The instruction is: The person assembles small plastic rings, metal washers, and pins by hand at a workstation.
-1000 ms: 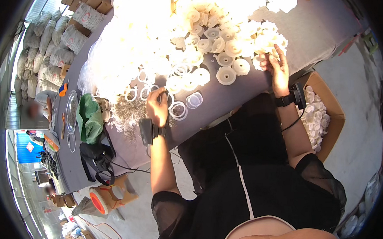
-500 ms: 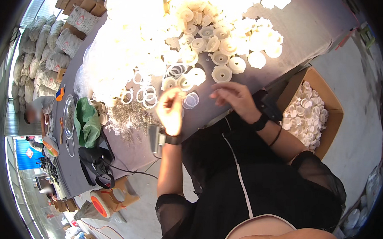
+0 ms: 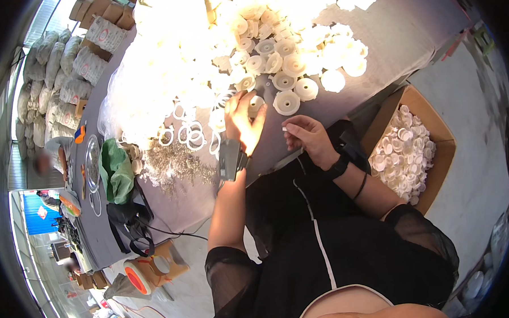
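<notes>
My left hand [image 3: 244, 122] reaches over the table's near edge, its fingers and thumb closed around the side of a round white plastic part [image 3: 256, 105] with a hole in its middle. To its right, my right hand [image 3: 313, 139] is raised near the table edge. Thumb and forefinger pinch a tiny white piece [image 3: 285, 127], too small to name. Just beyond lie a larger cup-shaped plastic part [image 3: 286, 102] and a similar part [image 3: 306, 89]. Several thin white rings [image 3: 194, 139] lie left of my left hand.
A big heap of white plastic parts [image 3: 272, 47], glaring in sunlight, covers the far table. Small clear bits [image 3: 175, 162] and a green bag [image 3: 116, 168] lie at the left. A cardboard box [image 3: 445, 159] of white caps [image 3: 405, 152] stands at the right. A person [image 3: 58, 153] is at the far left.
My left hand has moved forward and right onto the round plastic part. My right hand has drawn slightly nearer, and a tiny white piece now shows at its fingertips.
</notes>
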The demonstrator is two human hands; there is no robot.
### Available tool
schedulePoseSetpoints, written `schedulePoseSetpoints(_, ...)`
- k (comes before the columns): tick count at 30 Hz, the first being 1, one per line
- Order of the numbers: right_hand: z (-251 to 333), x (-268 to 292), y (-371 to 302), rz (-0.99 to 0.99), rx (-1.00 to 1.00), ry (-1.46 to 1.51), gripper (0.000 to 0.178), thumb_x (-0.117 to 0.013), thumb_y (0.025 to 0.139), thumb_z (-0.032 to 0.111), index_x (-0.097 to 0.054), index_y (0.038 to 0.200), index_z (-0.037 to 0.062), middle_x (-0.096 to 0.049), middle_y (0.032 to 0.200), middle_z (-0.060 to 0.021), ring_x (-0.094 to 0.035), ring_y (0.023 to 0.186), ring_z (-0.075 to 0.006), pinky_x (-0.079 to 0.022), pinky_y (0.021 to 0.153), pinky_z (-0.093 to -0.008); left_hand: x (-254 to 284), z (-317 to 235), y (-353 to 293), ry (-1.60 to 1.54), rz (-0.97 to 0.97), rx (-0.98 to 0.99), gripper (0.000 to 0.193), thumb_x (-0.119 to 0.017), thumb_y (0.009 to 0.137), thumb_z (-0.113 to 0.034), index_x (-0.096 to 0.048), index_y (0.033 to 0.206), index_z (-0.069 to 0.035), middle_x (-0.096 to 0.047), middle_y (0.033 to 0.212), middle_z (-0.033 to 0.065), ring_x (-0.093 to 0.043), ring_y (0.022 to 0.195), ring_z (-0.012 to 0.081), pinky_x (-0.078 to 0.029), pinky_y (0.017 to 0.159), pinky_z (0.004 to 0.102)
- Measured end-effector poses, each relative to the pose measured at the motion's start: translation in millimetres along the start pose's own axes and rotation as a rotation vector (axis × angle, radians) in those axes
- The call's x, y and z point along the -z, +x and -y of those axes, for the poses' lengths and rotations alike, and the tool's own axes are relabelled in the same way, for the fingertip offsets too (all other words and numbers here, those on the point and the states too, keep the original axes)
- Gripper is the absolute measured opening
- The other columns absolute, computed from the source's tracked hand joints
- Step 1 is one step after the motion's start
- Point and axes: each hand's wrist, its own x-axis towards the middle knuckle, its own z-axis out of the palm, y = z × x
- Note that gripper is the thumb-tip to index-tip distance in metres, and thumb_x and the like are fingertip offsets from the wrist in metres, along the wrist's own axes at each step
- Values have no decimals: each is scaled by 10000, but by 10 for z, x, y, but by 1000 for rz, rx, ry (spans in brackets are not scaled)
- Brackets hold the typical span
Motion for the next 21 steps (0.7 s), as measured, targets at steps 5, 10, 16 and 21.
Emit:
schedulePoseSetpoints(5, 32, 20, 2, 18, -22, 80, 163, -593, 874, 161, -597, 977, 35, -592, 790, -35, -579, 674, -108, -502, 586, -246, -141, 85, 64, 199, 94, -27, 218, -623, 707, -43, -616, 922, -9, -598, 989, 166, -547, 940, 336, -436, 845, 402)
schedulePoseSetpoints(10, 55, 46, -1, 15, -35, 76, 156, -605, 866, 170, -607, 962, 47, -583, 786, -20, -575, 686, -99, -524, 604, -261, 51, 238, 24, 113, -150, -34, 170, -630, 722, -30, -620, 891, -49, -625, 889, 99, -584, 835, 239, -458, 753, 351)
schedulePoseSetpoints(16, 55, 24, -5, 29, -52, 50, 146, -610, 861, 159, -609, 946, 42, -582, 776, -21, -578, 667, -99, -532, 598, -263, 813, 833, -432, 58, -116, 478, 124, -598, 767, 31, -655, 859, -31, -632, 816, 90, -570, 647, 119, -461, 591, 234)
schedulePoseSetpoints(21, 49, 33, 11, 33, -47, 40, 141, -609, 861, 156, -608, 934, 35, -579, 764, -27, -577, 660, -103, -538, 595, -270, 980, 534, -698, -13, -49, 527, 109, -644, 750, 20, -648, 849, -25, -614, 783, 59, -561, 649, 101, -464, 614, 229)
